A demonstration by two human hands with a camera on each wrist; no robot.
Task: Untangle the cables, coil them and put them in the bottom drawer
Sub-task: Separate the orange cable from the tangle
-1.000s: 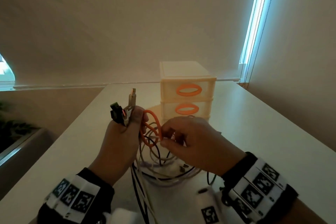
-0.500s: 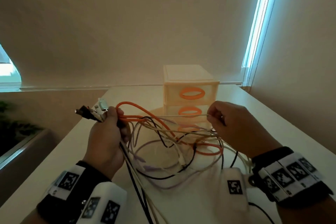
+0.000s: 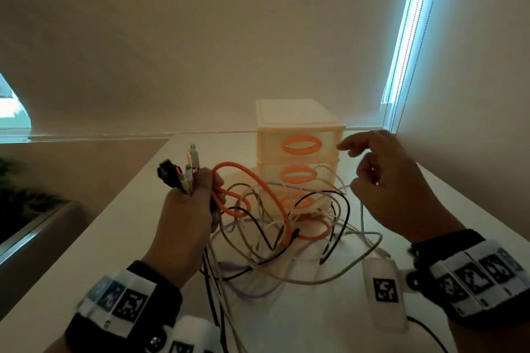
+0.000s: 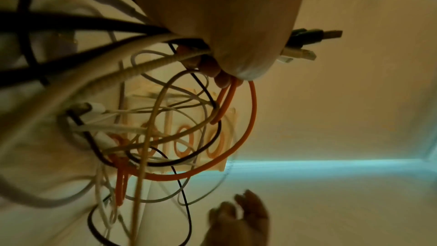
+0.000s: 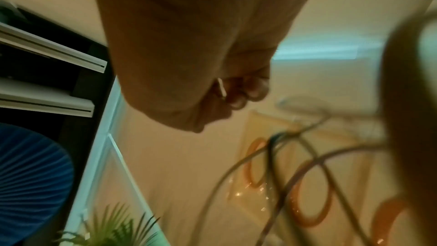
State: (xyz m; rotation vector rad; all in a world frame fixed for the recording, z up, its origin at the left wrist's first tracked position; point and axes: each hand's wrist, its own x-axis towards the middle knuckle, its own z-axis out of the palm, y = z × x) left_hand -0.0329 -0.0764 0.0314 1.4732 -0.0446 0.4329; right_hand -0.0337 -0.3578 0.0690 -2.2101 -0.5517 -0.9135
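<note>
My left hand (image 3: pixel 186 209) grips a bundle of cable ends, with their plugs (image 3: pixel 179 173) sticking up out of the fist. An orange cable (image 3: pixel 258 186) loops from that hand into a loose tangle of white, black and grey cables (image 3: pixel 286 238) lying on the table. The left wrist view shows the same fist (image 4: pixel 224 25), plugs (image 4: pixel 307 38) and orange cable (image 4: pixel 250 128). My right hand (image 3: pixel 393 186) is raised to the right of the tangle, pinching a thin white cable (image 5: pixel 222 89). Behind stands the cream drawer unit (image 3: pixel 298 120); its bottom drawer (image 3: pixel 304 205) is closed, partly hidden by cables.
The white table's left edge (image 3: pixel 114 209) drops off beside my left hand. A wall and window blind (image 3: pixel 401 66) lie close behind and right of the drawer unit. A plant (image 3: pixel 17 195) sits below on the left.
My right hand has risen and moved right, away from the tangle, and the white cable has gone slack. My left hand has turned the plugs upright. The tangle has spread wider over the table.
</note>
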